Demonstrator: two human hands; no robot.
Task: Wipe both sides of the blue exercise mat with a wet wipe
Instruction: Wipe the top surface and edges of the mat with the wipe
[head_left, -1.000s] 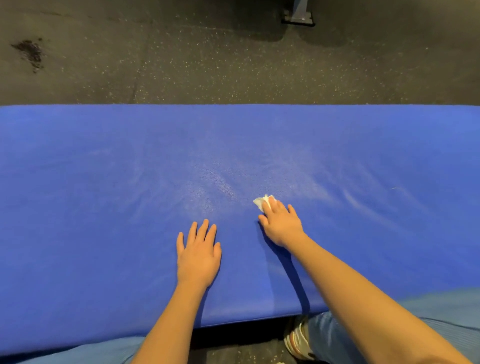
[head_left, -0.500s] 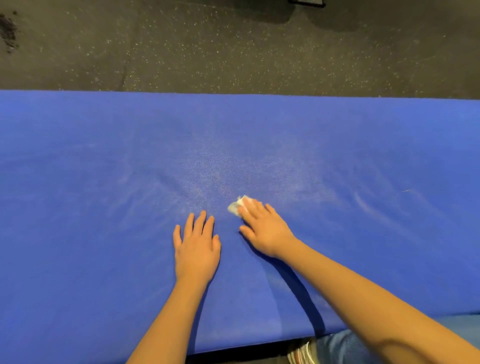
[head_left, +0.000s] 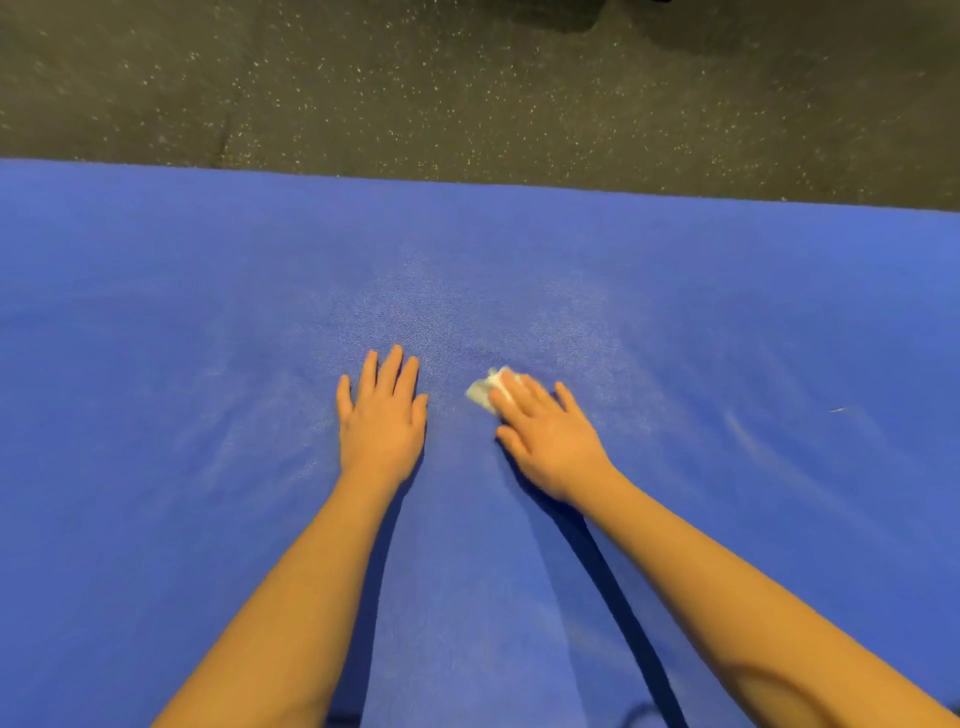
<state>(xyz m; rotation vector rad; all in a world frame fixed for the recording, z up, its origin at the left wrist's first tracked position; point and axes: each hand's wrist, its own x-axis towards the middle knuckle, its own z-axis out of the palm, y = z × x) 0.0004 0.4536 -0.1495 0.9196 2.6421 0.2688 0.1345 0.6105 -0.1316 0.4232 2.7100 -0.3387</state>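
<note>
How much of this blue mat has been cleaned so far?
Done, seemingly: pale wiped streaks fan across the middle of the blue exercise mat. In hand: the right hand presses the wet wipe flat on the mat, while the left hand rests flat beside it. Left: the darker outer areas look unwiped, and the underside is hidden, so whether it is done cannot be told.

One mat (head_left: 156, 364), one wipe (head_left: 482, 393), two hands (head_left: 382, 423) (head_left: 551, 441).

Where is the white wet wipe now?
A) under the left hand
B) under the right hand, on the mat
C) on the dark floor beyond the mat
B: the wet wipe pokes out from under the right hand on the blue mat; the left hand lies flat beside it.
</note>
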